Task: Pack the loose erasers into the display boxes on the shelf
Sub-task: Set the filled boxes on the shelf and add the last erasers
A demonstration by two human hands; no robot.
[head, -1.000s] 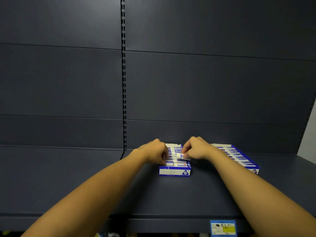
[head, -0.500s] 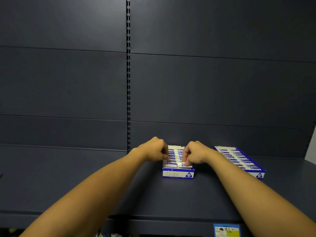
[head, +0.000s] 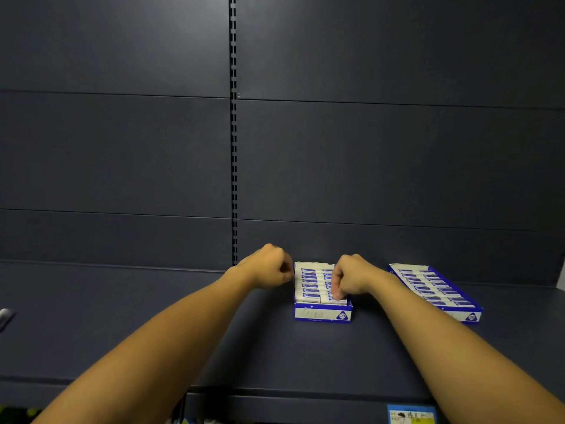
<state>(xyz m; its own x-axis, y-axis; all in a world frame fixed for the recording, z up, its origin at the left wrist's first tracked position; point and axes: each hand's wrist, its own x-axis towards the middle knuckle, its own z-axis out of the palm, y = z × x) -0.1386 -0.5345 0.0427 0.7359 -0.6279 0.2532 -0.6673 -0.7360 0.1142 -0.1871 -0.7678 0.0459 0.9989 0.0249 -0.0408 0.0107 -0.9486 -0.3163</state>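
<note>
Bare dark grey metal shelf (head: 122, 316) ran wide to my left. My left hand (head: 269, 267) was clenched beside the left wall of the blue-and-white cardboard display box (head: 322, 313), whether gripping anything I could not tell. My right hand (head: 351, 278) pinched a white eraser (head: 337, 299) at the box's front right corner. Further right, apart, sat a second full blue display box (head: 437, 290) before the slotted grey back panel (head: 367, 163).

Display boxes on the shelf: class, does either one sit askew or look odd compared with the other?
Yes. The right display box lies turned at an angle to the shelf edge, while the middle display box sits square. The right hand presses an eraser into its front row; the left hand rests beside it.
</note>
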